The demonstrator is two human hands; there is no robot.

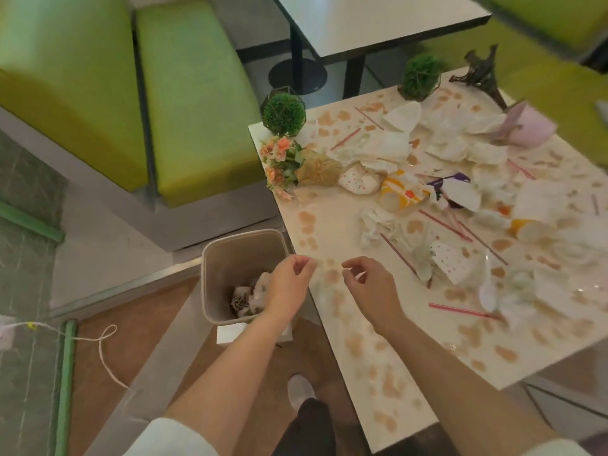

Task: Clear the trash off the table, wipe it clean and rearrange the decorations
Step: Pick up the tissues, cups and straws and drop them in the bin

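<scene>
Two hands hover low at the near left corner of the worktop (332, 232), and both look empty: the left hand (288, 286) hangs over the bin (210, 278) with its fingers (304, 262) loosely curled round nothing, and the right hand (368, 286) sits just beside it over the worktop's left edge, thumb and fingertips nearly meeting but with nothing I can see between them. Some paper already lies in the bottom of the bin, so the clearing looks under way, with plenty left. Judging from here, the smart play is to work from the near edge inward, gather the crumpled napkins (378, 225) and the thin red straws (399, 255) in bunches, and carry them the short hop to the bin, which stands on the floor touching that left edge. Crushed paper cups (403, 192) sit mid-worktop, more white wrappers pile toward the right edge, and brown stains spot the whole surface, so wiping should wait until it is bare. Decorations hug the far side: a flower posy (283, 162) on the left edge, two green ball plants (283, 114) near the far corners, a dark tower model (480, 72) and a tipped pink pot (529, 126) at the far right. Beyond stand green bench seats (194, 93) and a second white table (378, 18).
</scene>
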